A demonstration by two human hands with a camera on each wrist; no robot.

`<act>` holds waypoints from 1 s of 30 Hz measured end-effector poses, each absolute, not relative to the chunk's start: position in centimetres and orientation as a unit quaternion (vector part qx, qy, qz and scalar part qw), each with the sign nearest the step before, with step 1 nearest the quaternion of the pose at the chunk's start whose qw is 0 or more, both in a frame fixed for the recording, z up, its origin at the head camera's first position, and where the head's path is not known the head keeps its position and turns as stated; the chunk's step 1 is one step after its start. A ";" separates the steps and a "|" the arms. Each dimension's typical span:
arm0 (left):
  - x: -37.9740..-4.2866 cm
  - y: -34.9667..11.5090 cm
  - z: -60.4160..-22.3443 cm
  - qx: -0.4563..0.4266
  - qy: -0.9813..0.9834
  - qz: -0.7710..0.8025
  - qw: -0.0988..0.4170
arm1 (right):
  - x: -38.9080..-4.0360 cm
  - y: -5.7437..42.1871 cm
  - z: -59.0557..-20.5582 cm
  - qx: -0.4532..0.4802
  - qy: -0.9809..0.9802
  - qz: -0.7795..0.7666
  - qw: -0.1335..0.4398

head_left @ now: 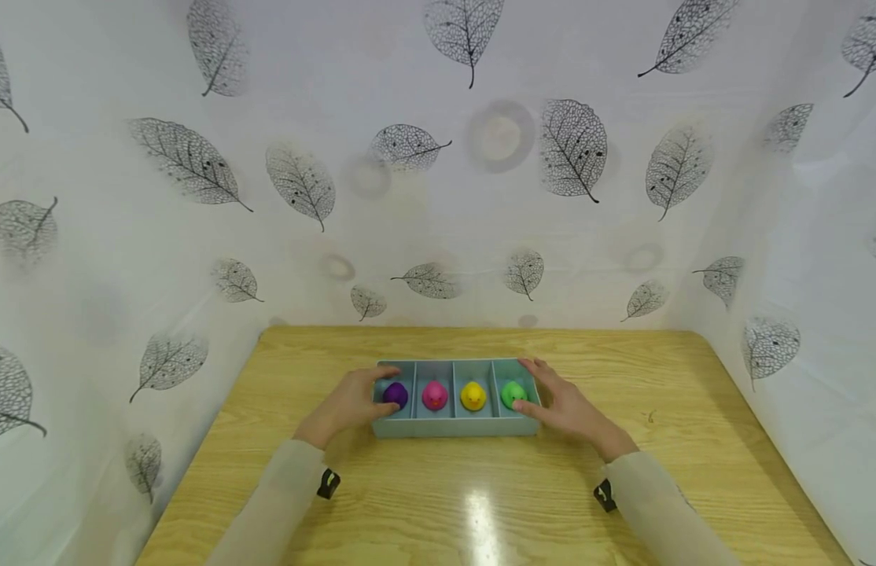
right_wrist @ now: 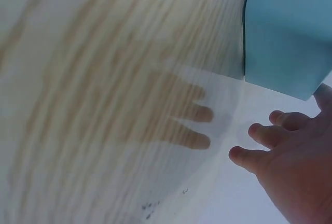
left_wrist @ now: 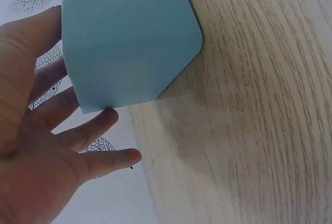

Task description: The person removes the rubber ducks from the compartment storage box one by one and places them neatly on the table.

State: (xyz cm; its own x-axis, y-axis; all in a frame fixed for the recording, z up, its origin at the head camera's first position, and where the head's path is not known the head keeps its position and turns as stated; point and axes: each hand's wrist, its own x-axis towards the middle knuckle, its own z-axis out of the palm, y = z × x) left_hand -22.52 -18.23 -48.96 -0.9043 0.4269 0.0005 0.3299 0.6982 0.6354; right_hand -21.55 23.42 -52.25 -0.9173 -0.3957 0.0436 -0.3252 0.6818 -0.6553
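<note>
The left grip (head_left: 346,406) and right grip (head_left: 568,409) spread wide at opposite ends of the tray (head_left: 455,428) on the tabletop (head_left: 410,495), whose four compartments each hold one toy, purple (head_left: 395,395) to green (head_left: 513,393), so filling looks done, none left bare.
</note>
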 end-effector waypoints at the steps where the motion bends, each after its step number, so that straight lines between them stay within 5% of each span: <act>1: -22.6 -18.2 -49.0 0.208 0.918 0.328 0.075 | -21.6 23.4 -52.3 -0.196 0.915 -0.347 0.052; 30: -23.3 -17.8 -49.1 0.246 0.920 0.288 0.098 | -21.6 23.5 -52.8 -0.190 0.918 -0.343 0.057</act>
State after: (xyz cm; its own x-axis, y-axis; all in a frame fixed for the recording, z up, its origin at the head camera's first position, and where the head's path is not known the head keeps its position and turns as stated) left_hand -23.26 -17.77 -49.06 -0.8591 0.5103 -0.0390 0.3967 0.7120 0.5793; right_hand -21.63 23.47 -52.77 -0.9218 -0.3869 0.0263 -0.3092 0.6923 -0.6520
